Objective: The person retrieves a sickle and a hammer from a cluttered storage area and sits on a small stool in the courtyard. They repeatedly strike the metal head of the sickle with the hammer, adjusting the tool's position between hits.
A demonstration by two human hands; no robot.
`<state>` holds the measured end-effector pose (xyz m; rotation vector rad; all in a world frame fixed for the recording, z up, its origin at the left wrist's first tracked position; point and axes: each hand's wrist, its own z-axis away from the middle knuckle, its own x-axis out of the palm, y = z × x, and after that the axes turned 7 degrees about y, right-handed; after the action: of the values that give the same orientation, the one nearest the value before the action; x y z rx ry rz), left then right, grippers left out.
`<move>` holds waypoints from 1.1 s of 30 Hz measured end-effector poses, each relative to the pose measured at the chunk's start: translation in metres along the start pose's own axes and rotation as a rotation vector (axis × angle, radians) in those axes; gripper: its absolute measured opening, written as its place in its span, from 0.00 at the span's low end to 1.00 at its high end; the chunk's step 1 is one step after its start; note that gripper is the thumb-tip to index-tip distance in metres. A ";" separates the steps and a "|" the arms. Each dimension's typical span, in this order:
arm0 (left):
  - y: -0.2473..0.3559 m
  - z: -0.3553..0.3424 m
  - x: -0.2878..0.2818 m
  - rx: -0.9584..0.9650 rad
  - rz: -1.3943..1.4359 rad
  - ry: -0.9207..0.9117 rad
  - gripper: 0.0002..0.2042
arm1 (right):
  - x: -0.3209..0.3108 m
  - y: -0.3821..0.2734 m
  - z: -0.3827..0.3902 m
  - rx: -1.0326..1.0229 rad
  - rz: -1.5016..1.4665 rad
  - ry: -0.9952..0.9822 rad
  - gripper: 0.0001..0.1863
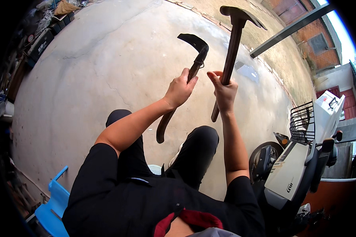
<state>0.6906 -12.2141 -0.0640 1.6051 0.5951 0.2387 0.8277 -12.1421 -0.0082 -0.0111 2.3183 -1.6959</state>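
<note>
My left hand is closed around the wooden handle of a sickle. Its short, dark, hooked blade points up and to the left, a thin wire loop shows near the neck, and the curved handle end hangs below my fist. In my right hand, a claw hammer stands nearly upright, gripped on the lower part of its dark wooden handle. The hammer's head is at the top, its claw toward the right. Both tools are held up in front of my bent knees, apart from each other.
Pale concrete floor spreads ahead. To the right stands a white scooter with a black wire basket; a blue chair is at lower left. Boxes and clutter line the left edge, and a metal post slants at upper right.
</note>
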 end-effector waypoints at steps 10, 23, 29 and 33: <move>0.001 -0.002 -0.018 0.117 -0.237 0.075 0.11 | 0.055 0.032 0.003 0.172 -0.323 -0.105 0.12; -0.004 0.008 -0.016 0.129 -0.338 0.018 0.09 | 0.041 0.040 0.004 0.283 -0.594 -0.137 0.07; -0.005 0.004 -0.013 0.193 -0.208 -0.004 0.09 | 0.035 0.024 0.003 0.385 -0.703 -0.093 0.04; 0.001 0.006 -0.017 -0.222 0.203 -0.273 0.08 | 0.032 0.031 0.005 0.450 -0.732 -0.115 0.04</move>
<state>0.6794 -12.2284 -0.0604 1.4502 0.1878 0.2227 0.8024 -12.1419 -0.0450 -0.9364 1.9017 -2.4270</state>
